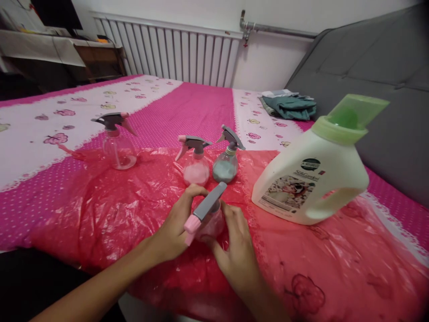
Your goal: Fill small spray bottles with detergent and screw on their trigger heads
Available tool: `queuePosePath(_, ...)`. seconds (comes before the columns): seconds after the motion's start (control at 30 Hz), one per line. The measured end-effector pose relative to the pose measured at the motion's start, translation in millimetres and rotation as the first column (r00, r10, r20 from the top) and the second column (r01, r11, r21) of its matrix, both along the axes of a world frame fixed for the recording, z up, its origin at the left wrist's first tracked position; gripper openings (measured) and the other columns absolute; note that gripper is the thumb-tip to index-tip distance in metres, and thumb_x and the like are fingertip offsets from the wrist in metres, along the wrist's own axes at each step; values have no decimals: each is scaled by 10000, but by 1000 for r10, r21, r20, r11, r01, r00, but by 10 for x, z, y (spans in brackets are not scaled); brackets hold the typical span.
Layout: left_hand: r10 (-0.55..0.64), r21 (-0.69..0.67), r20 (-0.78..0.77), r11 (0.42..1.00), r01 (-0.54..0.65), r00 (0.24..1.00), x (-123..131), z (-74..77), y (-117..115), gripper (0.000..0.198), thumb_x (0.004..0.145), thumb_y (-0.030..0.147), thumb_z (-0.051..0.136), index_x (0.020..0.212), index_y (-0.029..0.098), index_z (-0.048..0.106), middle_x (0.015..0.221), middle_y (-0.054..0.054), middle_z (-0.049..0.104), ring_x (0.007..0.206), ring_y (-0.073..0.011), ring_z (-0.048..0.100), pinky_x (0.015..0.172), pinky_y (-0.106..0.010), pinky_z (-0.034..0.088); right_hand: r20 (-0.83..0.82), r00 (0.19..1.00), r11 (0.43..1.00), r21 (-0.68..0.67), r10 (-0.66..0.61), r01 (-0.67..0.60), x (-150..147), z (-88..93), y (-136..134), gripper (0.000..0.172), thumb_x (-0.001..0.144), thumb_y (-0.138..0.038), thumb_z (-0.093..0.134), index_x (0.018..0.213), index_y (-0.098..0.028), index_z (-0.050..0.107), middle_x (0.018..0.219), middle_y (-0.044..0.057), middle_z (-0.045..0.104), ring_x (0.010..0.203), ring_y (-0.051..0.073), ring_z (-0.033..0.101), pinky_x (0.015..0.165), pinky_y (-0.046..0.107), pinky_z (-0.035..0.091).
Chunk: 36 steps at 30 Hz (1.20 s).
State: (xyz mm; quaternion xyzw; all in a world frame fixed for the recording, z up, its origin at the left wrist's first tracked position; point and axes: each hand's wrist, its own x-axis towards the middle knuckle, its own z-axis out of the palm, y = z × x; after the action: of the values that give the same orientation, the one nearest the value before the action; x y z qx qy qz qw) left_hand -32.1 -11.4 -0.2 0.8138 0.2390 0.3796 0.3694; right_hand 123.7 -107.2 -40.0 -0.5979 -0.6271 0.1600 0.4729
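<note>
A spray bottle with a grey and pink trigger head (206,208) stands near the front of the red plastic sheet (134,214). Around its left side my left hand (177,223) is closed, and my right hand (236,246) grips it from the right. Just beyond are a spray bottle with pink contents (196,172) and another with grey-green contents (225,169). Farther left stands a clear spray bottle (117,150) with a dark grey head. A large white detergent bottle (311,174) with a green cap leans at the right.
The sheet covers part of a bed with a pink patterned cover (187,107). Folded clothes (290,105) lie at the back right, by a grey headboard (365,67). Behind the bed are a white radiator (170,51) and, at the left, a desk (43,47) with a monitor (58,15).
</note>
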Motion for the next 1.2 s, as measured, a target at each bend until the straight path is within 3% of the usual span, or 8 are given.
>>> queuePosePath(0.1, -7, -54, 0, 999, 7, 1000, 42, 140, -40, 200, 1043, 388, 509, 1196, 283, 584, 1156, -81, 661, 1071, -264, 659, 938, -436, 587, 11, 1000, 1000, 3, -3, 3, 1, -6, 2, 676, 987, -277, 659, 1557, -421, 324, 1314, 51, 503, 1205, 292, 491, 1036, 537, 449)
queuePosePath(0.2, 9, -164, -21, 986, -12, 1000, 82, 224, -75, 237, 1052, 440, 496, 1130, 281, 653, 1116, -78, 711, 1128, -290, 668, 1001, -470, 580, 34, 999, 999, 25, -22, 21, -2, -14, 10, 694, 975, -280, 676, 1555, -419, 320, 1301, 53, 512, 1195, 295, 504, 1018, 534, 466)
queuePosePath(0.47, -65, -283, 116, 954, 95, 991, 99, 116, -25, 281, 1013, 488, 586, 1175, 265, 636, 1142, -78, 725, 1056, -259, 719, 957, -452, 619, 59, 997, 998, 38, -50, 47, 6, -56, 7, 644, 993, -345, 660, 1540, -387, 325, 1311, 68, 521, 1205, 308, 522, 1015, 578, 488)
queuePosePath(0.67, 30, -366, 100, 931, 9, 995, 125, 113, -40, 367, 994, 561, 593, 1196, 264, 668, 1162, -91, 747, 1210, -308, 682, 1080, -530, 549, 96, 994, 997, 43, -61, 57, 20, -42, 1, 613, 1017, -416, 632, 1543, -367, 321, 1346, 78, 534, 1242, 322, 533, 1022, 606, 511)
queuePosePath(0.77, 1, -411, 115, 911, 47, 993, 128, 146, -36, 413, 973, 564, 633, 1262, 272, 676, 1133, -85, 763, 1250, -320, 660, 1131, -551, 501, 125, 988, 994, 81, -88, 78, 14, -40, -11, 688, 1050, -454, 582, 1621, -320, 221, 1494, 118, 459, 1346, 336, 489, 1064, 608, 503)
queuePosePath(0.87, -30, -441, 153, 892, 95, 988, 130, 175, -32, 419, 959, 503, 674, 1303, 263, 673, 1241, -89, 740, 1298, -311, 632, 1142, -501, 496, 148, 981, 978, 184, -128, 100, -3, -31, -23, 754, 1074, -434, 550, 1670, -252, 127, 1608, 150, 325, 1460, 328, 388, 1125, 583, 476)
queuePosePath(1.0, -50, -449, 208, 882, 141, 977, 134, 167, -28, 343, 974, 415, 667, 1282, 267, 687, 1345, -74, 692, 1308, -283, 624, 1147, -436, 485, 117, 988, 935, 351, -103, 56, -18, -1, -14, 626, 1067, -262, 559, 1620, -241, 266, 1584, 112, 373, 1498, 221, 353, 1204, 440, 422)
queuePosePath(1.2, -74, -431, 257, 883, 183, 964, 125, 96, -7, 288, 969, 451, 689, 1166, 245, 732, 1240, -75, 707, 1176, -273, 670, 1051, -390, 534, 101, 992, 899, 436, -80, 28, 2, 27, 36, 453, 1032, -186, 585, 1456, -204, 425, 1393, 91, 545, 1360, 174, 497, 1145, 355, 442)
